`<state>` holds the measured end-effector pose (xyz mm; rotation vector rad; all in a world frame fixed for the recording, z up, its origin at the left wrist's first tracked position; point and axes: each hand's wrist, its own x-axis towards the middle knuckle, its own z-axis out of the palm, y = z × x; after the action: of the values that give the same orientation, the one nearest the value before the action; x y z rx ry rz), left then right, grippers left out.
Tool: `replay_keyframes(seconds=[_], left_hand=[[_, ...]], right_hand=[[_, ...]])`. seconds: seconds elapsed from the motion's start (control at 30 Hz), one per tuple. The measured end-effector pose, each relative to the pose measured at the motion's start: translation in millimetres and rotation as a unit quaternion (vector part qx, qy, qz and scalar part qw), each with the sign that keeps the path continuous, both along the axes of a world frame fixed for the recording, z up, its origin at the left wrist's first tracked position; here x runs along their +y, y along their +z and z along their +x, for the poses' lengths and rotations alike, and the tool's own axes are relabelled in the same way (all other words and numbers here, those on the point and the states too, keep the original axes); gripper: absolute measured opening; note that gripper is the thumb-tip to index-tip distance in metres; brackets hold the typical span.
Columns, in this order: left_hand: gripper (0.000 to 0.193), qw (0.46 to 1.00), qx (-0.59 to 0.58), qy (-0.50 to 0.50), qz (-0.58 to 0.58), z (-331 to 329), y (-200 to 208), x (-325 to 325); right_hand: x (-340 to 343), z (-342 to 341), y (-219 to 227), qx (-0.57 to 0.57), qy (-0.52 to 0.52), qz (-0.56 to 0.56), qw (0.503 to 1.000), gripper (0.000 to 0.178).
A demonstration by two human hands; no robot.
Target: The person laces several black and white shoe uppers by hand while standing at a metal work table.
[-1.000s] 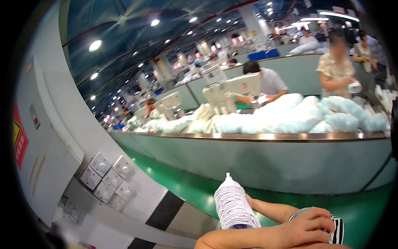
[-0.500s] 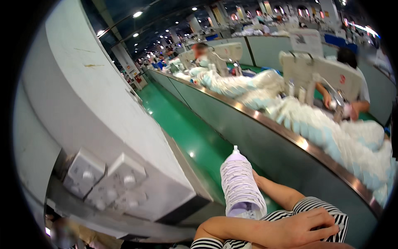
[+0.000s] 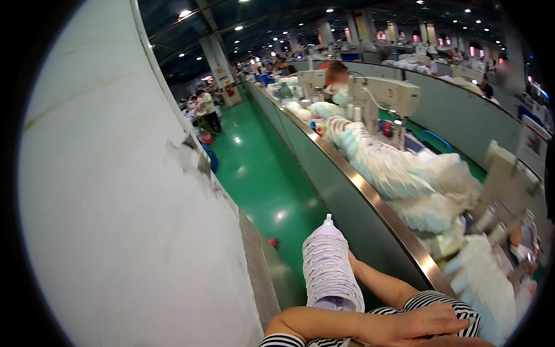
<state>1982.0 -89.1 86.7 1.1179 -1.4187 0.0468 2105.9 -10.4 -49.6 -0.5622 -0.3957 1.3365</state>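
Head view recorded the person with arms folded across the chest at the lower edge. One hand (image 3: 425, 324) lay flat on the opposite striped sleeve (image 3: 430, 302), fingers extended and relaxed, grasping nothing; by its position it appeared to be the left hand, though the crossed arms left this uncertain. The other hand was hidden beneath the folded arms, so its finger state could not be told. A cone of pale lilac thread (image 3: 330, 272) stood upright, tip uppermost, wedged between the folded forearms (image 3: 324, 321) and the body, just left of the visible hand and not touching it. A white wall panel (image 3: 115, 202) filled the left side. A green floor aisle (image 3: 260, 173) ran beside a long steel-edged bench (image 3: 370, 196) heaped with pale blue and white fabric pieces (image 3: 404, 179). Sewing machines (image 3: 387, 95) stood behind it.
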Motion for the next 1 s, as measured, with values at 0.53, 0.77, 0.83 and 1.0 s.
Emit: replay_keyframes(seconds=[0.53, 0.77, 0.83, 1.0], left_hand=[[0.032, 0.934, -0.159, 0.305, -0.098, 313.1, -40.8, 302.7], [0.046, 0.984, -0.002, -0.119, -0.134, 467.7, -104.7, 459.2], [0.05, 0.978, 0.078, -0.15, -0.12, 486.4, -81.8, 508.3], [0.044, 0.979, -0.074, 0.191, -0.021, 521.3, -0.3, 660.5]], right_hand=[[381.3, 252.3, 25.8, -0.015, 0.199, 0.062, 0.978, 0.089], [570.7, 370.2, 48.2, -0.048, 0.188, 0.053, 0.98, 0.088], [620.2, 404.4, 55.5, -0.046, 0.177, 0.054, 0.982, 0.088], [750.2, 475.2, 39.8, -0.019, 0.173, 0.051, 0.983, 0.088]])
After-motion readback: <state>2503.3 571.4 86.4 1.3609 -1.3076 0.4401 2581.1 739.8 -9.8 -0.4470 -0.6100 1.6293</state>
